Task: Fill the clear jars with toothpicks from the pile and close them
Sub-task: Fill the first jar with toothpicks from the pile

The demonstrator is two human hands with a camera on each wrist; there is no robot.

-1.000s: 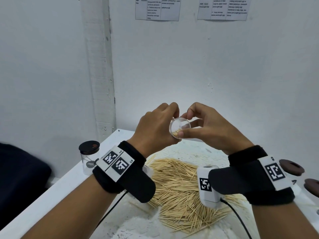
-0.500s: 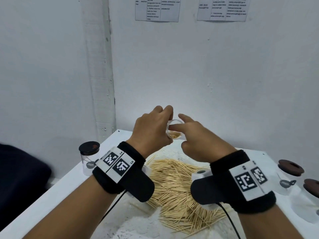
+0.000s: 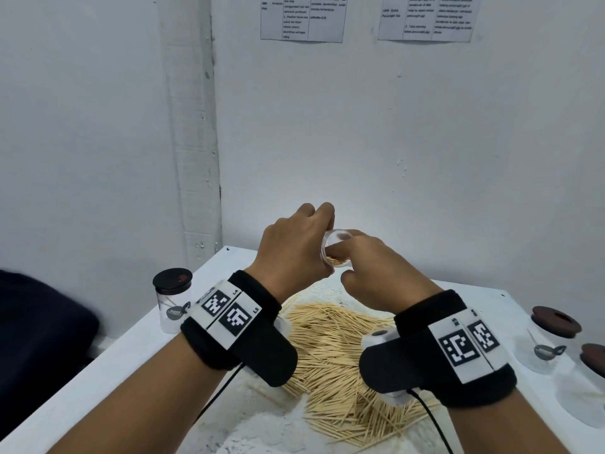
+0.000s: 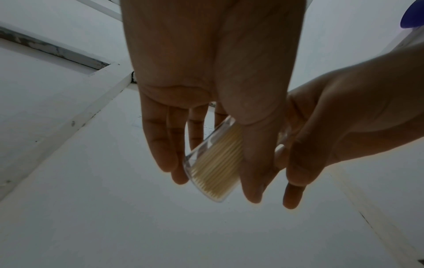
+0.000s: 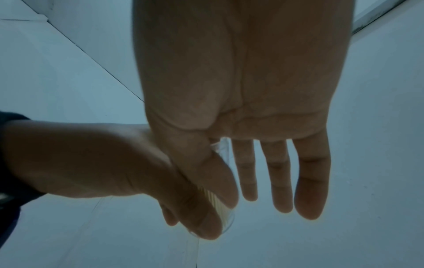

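A person's left hand [image 3: 294, 253] holds a clear jar [image 3: 337, 249] raised above the worktop [image 3: 98, 371], fingers and thumb curled round its wall, mouth tilted toward the head camera. The right hand [image 3: 376, 276] reaches a finger into the open mouth, its remaining fingers loosely extended and gripping nothing; whether that finger pinches any sticks cannot be told. The jar is partly filled with toothpicks [image 4: 215, 163], and the step in hand looks like settling that bundle inside before more goes in.

Judging by the space left, the next move calls for another pinch from the pile [image 3: 334, 348] lying directly below the hands, fed in lengthwise, and then a lid.

Only the head view shows the pile and the capped jars: one with a dark lid [image 3: 172, 299] at the left edge, two with brown lids [image 3: 553, 335] at the right. The left wrist view alone shows the sticks packed parallel along the jar's length. The right wrist view shows the right hand's thumb against the glass, the jar mostly hidden.
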